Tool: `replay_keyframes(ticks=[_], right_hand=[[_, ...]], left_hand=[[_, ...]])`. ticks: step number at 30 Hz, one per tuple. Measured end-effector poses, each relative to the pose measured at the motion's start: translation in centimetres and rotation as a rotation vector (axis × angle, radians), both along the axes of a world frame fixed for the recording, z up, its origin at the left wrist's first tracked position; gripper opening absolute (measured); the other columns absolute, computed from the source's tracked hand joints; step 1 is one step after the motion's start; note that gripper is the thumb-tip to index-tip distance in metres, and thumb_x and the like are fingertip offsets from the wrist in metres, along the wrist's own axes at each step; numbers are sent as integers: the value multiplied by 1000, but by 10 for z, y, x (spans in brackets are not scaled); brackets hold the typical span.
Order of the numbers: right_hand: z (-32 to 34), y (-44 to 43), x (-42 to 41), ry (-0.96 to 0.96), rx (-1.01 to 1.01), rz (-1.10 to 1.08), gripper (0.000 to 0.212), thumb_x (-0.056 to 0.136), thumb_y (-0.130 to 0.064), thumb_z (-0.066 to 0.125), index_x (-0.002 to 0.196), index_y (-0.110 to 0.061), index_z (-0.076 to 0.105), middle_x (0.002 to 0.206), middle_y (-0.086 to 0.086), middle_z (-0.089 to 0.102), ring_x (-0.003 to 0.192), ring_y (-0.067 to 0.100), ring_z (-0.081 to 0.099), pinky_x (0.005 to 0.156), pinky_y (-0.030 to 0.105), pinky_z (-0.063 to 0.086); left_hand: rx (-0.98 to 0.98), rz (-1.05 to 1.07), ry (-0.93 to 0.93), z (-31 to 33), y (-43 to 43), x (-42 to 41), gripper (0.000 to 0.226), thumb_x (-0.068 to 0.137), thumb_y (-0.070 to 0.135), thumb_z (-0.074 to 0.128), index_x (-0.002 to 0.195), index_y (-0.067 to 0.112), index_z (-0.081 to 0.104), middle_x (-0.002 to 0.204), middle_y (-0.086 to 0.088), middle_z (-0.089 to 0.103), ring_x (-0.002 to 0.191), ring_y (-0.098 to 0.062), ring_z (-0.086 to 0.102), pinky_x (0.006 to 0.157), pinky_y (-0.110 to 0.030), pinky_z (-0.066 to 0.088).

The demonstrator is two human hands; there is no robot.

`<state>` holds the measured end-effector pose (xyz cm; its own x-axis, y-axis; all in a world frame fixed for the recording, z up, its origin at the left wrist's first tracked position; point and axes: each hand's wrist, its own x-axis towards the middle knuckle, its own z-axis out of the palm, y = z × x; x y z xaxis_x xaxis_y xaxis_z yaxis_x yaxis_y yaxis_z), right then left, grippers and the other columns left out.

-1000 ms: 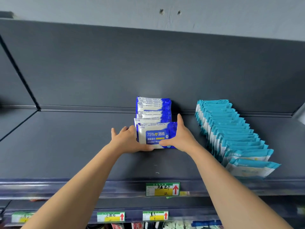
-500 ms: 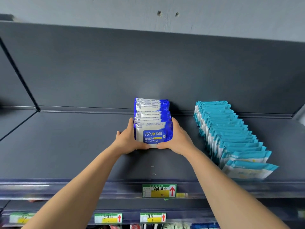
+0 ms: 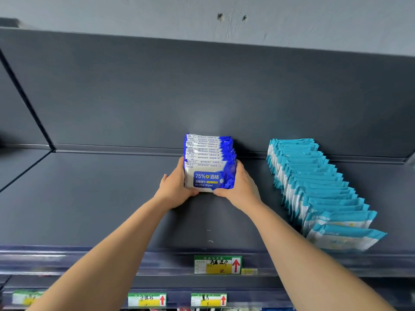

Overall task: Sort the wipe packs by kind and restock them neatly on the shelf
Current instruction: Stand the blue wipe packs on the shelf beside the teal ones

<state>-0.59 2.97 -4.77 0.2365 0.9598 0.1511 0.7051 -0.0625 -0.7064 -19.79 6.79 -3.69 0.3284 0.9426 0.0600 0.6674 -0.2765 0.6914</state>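
Observation:
A row of several blue-and-white alcohol wipe packs stands upright on the dark shelf, running back to the rear panel. My left hand presses against the row's left side, thumb under the front pack's bottom edge. My right hand cups the right side in the same way, so the row is squeezed between both hands. To the right, a longer row of several teal-and-white wipe packs leans front to back, apart from my hands.
A green price tag with a red arrow sits on the shelf's front rail. More tags mark a lower shelf. The shelf's left part is bare dark metal, and a divider line runs up the back panel at left.
The spread-out blue packs have been pushed back and together into a tight row. Both hands moved from the front pack to the sides of the row.

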Motion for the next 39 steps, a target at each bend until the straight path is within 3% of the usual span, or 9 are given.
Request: replay_keyframes(ticks=[4,8,11,15,20,23,31,39], right_hand=[[0,-3,3,62,-47,60,98,61,-30,82,141,-26,26,130,-6,52,109,14,58,90,41,52],[1,-12,5,-11,-52,56,106,69,-29,78,150,-20,11,138,-6,48,116,16,55,91,39,51],[1,-16,7,-50,-28,42,94,71,-31,78,143,-18,20,129,-5,54,107,16,59,81,38,54],[1,-22,8,-98,-23,36,64,74,-29,74,123,-19,34,116,-3,59,95,17,61,72,37,55],[1,-28,6,-195,-36,39,63,78,-33,72,127,-16,36,118,2,57,99,19,60,73,35,54],[3,-32,5,-229,-59,45,65,81,-35,72,129,-15,34,122,4,55,102,19,60,69,30,50],[11,-48,2,-351,-61,54,66,83,-39,70,131,-16,33,128,7,51,111,23,58,75,32,50],[26,-84,2,-609,-57,37,55,86,-41,66,129,-16,41,131,6,48,118,25,49,84,36,48]], left_hand=[[-69,-84,0,0,0,-11,92,66,35,73,139,39,18,121,26,55,119,-15,53,111,-52,29],[16,-10,-17,-2,-6,-7,79,75,21,75,136,31,26,118,18,58,108,-19,59,94,-41,45],[36,16,-44,-2,-10,-4,74,74,16,76,130,29,29,121,12,58,103,-15,59,79,-33,48],[94,20,-19,0,-17,-3,89,71,22,79,140,30,23,132,4,50,117,-18,51,86,-37,48],[192,21,8,6,-29,-1,102,69,26,81,147,30,16,144,2,36,129,-18,39,93,-38,45],[250,36,185,6,-35,-1,104,73,30,79,152,25,11,154,1,22,138,-20,29,103,-41,42],[464,-45,642,15,-57,7,77,90,31,62,151,21,17,160,-5,9,147,-22,6,117,-35,13],[510,-119,737,16,-70,12,65,93,36,58,148,22,25,158,-4,19,147,-21,13,117,-34,17]])
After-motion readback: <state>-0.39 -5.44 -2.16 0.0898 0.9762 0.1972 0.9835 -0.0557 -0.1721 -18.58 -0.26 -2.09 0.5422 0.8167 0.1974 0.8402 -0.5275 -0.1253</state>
